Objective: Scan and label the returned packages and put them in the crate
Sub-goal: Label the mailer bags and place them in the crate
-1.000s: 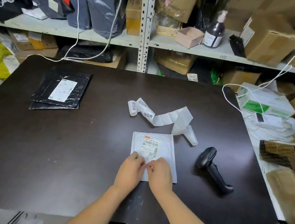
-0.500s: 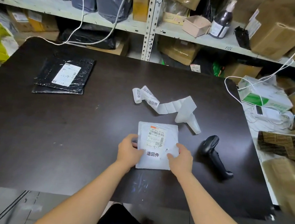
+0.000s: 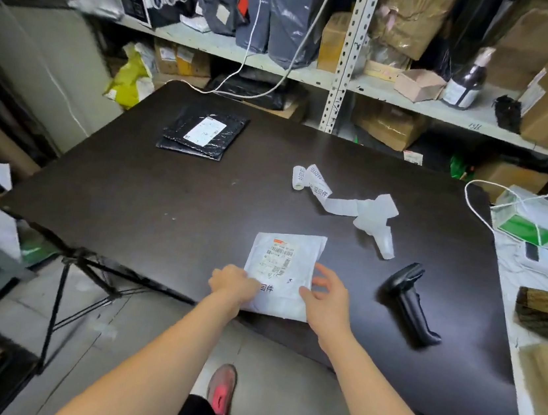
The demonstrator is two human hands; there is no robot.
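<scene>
One white package [image 3: 283, 270] lies at the near edge of the surface [image 3: 163, 200], long axis running away from the person; left hand [image 3: 233, 285] grips its left edge, right hand [image 3: 327, 298], fingers spread, touches its right side.

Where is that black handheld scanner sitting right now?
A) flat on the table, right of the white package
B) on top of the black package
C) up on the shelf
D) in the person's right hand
A: the barcode scanner lies on the dark table, to the right of the white package, untouched.
</scene>
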